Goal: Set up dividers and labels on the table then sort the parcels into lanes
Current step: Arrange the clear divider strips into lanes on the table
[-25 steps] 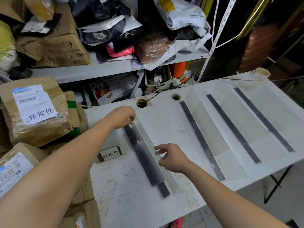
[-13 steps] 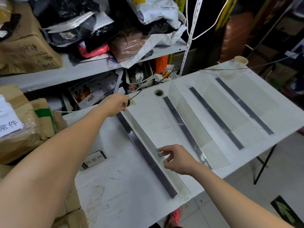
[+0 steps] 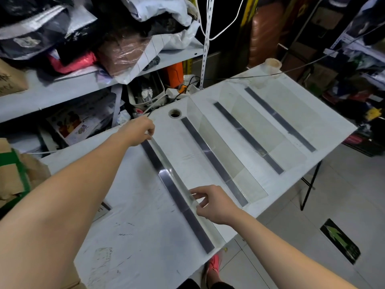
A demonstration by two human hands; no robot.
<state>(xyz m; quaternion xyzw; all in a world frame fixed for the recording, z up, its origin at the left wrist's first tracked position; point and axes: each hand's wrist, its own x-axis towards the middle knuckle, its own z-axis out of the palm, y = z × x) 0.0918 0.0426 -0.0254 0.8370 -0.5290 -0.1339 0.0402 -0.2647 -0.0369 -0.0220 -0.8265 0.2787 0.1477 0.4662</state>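
Note:
A clear acrylic divider with a dark base strip (image 3: 177,197) stands on the white table (image 3: 129,226), running from far left toward the near edge. My left hand (image 3: 139,130) pinches its far top end. My right hand (image 3: 210,202) pinches its upper edge nearer the front. Three more clear dividers (image 3: 214,161) (image 3: 248,136) (image 3: 279,117) stand in parallel to the right. A small label sign (image 3: 103,208) lies on the table, mostly hidden behind my left forearm.
A tape roll (image 3: 271,64) sits at the table's far right corner. Cardboard parcels (image 3: 14,176) are stacked at the left. A grey shelf (image 3: 62,84) behind the table holds bagged parcels. A cable hole (image 3: 174,112) pierces the tabletop. The floor lies to the right.
The divider in my hands has gone from a tilted, lifted pose to standing on the table, shifted slightly right. My view has swung right, so the parcels and label sit further left.

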